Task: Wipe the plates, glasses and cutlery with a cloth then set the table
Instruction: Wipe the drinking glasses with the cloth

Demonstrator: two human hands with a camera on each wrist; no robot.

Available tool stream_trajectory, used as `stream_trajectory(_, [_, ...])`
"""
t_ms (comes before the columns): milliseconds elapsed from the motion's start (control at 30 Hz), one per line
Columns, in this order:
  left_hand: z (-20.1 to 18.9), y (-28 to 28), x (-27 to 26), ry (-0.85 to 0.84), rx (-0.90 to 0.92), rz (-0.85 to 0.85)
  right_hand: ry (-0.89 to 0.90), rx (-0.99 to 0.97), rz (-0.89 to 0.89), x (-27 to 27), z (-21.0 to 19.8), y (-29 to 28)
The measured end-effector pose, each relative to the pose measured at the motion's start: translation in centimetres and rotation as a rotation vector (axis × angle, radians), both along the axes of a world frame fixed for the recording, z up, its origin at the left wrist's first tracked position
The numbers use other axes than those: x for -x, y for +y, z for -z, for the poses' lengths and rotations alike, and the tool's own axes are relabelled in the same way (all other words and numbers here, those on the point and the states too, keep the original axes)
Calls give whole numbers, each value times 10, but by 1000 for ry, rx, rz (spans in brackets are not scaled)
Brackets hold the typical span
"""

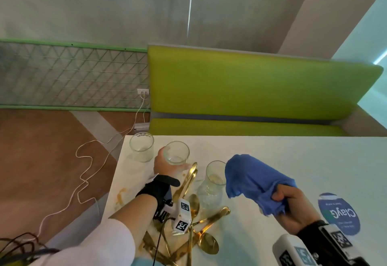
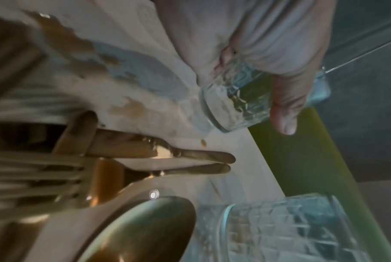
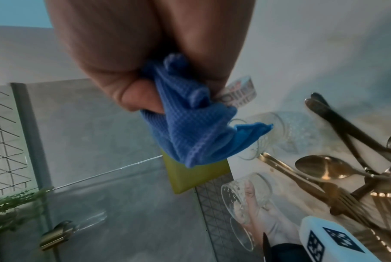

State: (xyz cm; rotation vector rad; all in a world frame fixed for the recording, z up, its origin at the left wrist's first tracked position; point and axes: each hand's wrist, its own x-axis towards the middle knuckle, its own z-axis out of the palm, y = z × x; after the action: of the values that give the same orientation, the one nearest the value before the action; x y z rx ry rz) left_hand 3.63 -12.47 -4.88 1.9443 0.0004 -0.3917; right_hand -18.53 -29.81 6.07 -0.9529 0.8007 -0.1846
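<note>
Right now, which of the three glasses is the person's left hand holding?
The middle glass: the left hand grips it. The corner glass and the glass beside the blue cloth stand untouched.

The head camera is looking down from above at the white table (image 1: 272, 161). Both wrist cameras are sitting close behind their hands, facing along the fingers, sharing the gold cutlery (image 2: 158, 152) and glasses (image 3: 286, 131).

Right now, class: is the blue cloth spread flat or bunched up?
Bunched: the right hand grips the blue cloth crumpled in its fist, above the table.
</note>
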Motion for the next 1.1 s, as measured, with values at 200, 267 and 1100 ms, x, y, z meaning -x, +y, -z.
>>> stream_trajectory(200, [-8,-7,10,-287,-77,181,-74,-24,63,1,-2,-4])
stream_trajectory(267, [-19,-11,16,-327,-50,287,-137,120,11,-5,-14,0])
stream_trajectory(1100, [-116,19,55,-651,-289,1320,155,1762,-1302,-34,-32,100])
